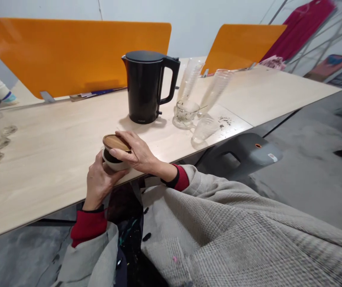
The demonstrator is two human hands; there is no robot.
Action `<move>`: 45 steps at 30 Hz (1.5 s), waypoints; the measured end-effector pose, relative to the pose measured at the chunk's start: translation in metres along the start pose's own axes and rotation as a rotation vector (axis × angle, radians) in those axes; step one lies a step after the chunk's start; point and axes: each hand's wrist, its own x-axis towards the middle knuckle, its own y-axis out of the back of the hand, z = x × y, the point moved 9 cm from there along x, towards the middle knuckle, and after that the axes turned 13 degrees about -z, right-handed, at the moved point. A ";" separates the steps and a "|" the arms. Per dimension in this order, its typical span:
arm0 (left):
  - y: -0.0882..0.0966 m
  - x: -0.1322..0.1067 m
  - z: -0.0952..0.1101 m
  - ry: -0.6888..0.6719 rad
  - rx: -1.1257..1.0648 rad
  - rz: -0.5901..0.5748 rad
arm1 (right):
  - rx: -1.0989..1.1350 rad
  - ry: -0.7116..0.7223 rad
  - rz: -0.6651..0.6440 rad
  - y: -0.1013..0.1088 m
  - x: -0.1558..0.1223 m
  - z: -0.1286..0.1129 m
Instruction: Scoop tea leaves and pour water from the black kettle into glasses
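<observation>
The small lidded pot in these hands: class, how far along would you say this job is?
Done, it seems: a mesh strainer sits in a glass cup by the black kettle. In hand: the left hand grips the white pot while the right hand rests on its wooden lid, tilted, dark interior showing. Left: the lid isn't seated, and dark specks lie on the table.

Head-worn view, forward and down (close range)
</observation>
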 end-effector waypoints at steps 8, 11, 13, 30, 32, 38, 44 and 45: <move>-0.003 0.002 -0.004 -0.032 -0.026 0.012 | -0.143 -0.156 0.275 0.063 -0.018 0.072; -0.004 0.002 -0.006 -0.028 -0.040 0.020 | -0.232 -0.323 0.210 0.068 -0.024 0.118; -0.004 0.002 -0.007 -0.012 -0.030 0.016 | -0.285 -0.413 0.152 0.063 -0.028 0.139; -0.002 0.001 -0.007 -0.014 0.018 0.047 | -0.742 -0.674 0.558 0.248 -0.100 0.142; -0.003 0.001 -0.009 -0.005 0.026 0.048 | -0.783 -0.805 0.525 0.268 -0.100 0.149; -0.001 0.001 -0.006 -0.055 0.050 0.056 | -0.733 -1.032 0.271 0.268 -0.082 0.170; -0.003 0.000 -0.002 -0.091 0.020 0.049 | -0.741 -0.930 0.275 0.270 -0.074 0.181; -0.003 -0.001 -0.001 -0.097 0.016 0.051 | -0.765 -0.872 0.281 0.272 -0.074 0.178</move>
